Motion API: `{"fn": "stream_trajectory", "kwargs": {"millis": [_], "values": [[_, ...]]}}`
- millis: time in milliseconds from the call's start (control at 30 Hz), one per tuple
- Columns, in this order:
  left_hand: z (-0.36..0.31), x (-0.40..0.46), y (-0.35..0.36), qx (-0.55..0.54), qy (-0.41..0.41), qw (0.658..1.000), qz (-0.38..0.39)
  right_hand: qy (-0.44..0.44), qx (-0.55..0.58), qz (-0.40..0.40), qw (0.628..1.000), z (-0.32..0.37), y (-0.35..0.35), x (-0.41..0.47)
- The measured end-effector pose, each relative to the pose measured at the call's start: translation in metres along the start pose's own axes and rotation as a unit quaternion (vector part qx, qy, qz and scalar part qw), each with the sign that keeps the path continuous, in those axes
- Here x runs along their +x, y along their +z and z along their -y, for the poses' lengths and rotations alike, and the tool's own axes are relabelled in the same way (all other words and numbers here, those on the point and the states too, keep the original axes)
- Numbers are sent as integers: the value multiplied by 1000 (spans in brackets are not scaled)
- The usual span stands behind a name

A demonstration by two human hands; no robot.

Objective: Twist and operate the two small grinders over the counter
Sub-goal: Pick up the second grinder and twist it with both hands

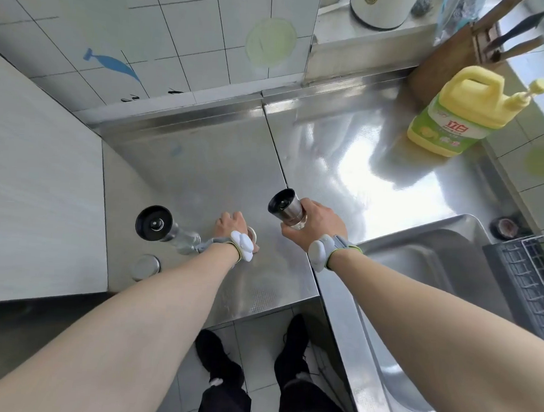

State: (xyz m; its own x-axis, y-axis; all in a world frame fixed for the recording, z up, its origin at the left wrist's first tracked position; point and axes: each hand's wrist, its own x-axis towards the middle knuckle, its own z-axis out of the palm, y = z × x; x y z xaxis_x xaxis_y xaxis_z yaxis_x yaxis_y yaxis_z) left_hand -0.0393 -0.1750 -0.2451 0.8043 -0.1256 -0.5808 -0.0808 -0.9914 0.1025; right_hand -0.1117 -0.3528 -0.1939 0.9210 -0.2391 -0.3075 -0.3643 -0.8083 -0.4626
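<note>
Taking the sink (422, 248) as the mark, the right hand (314, 228) is wrapped around one small grinder (286, 208) just to the left of the basin rim, held up off the steel counter (218, 170) with its black top tilted away. The second grinder (163, 227) stands farther left, well apart from the sink, and the left hand (233, 227) is curled over a small pale round thing between the two. Both grinders look light but hard and smooth, with glass that could slip or crack, so I'd grip the clear body firmly and turn only the dark cap.
</note>
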Motion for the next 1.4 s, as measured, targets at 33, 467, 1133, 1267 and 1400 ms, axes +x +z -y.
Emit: {"fn": "stream_trajectory", "kwargs": {"millis": [33,467,1133,1267,1400], "values": [[0,-1,-2,-1,2,1000,1,0,-2,0,1000,0,0,-2],[-2,-92,-98,-276,180,937,-113,-46,10,16,999,30,-15,-44],[20,-136,-179,57,289,947,-131,-128,-19,2,992,100,-40,-39],[19,-139,-183,61,282,949,-131,-121,-28,3,992,105,-40,-37],[15,-142,-185,38,233,960,-150,-124,-21,-5,992,110,-42,-34]]}}
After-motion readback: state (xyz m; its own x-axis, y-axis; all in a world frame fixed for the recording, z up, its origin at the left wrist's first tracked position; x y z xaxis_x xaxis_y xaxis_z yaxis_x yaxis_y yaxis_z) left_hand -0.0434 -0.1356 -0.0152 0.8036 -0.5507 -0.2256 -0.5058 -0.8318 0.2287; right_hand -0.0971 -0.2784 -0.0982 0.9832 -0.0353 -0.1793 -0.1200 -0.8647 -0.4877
